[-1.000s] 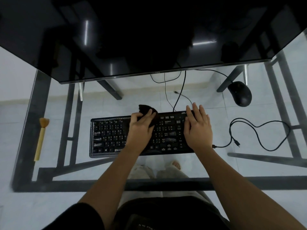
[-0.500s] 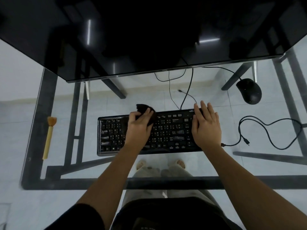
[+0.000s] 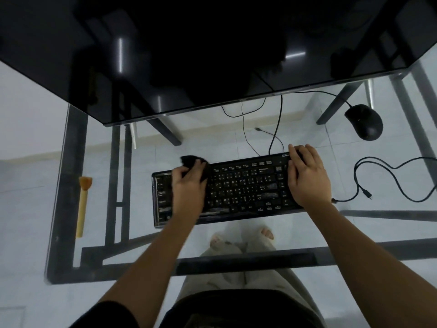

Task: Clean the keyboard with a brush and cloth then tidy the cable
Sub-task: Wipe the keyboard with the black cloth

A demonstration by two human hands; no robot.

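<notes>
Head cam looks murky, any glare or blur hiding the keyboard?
Head view: dim overall; glare streaks on the monitor only; keyboard legends readable mid-board, its left end shiny and smeared; left hand slightly blurred; wide-angle bending at the edges.

Clear glass bench [image 3: 331, 233] top, smooth, on matt black metal frame. Black plastic keyboard [image 3: 238, 188], glossy bezel with streaky sheen. Soft black cloth [image 3: 191, 160], matt. Pale wooden-handled brush [image 3: 82, 205]. Matt black plastic mouse [image 3: 364, 121]. Glossy black monitor screen [image 3: 189, 50].
</notes>
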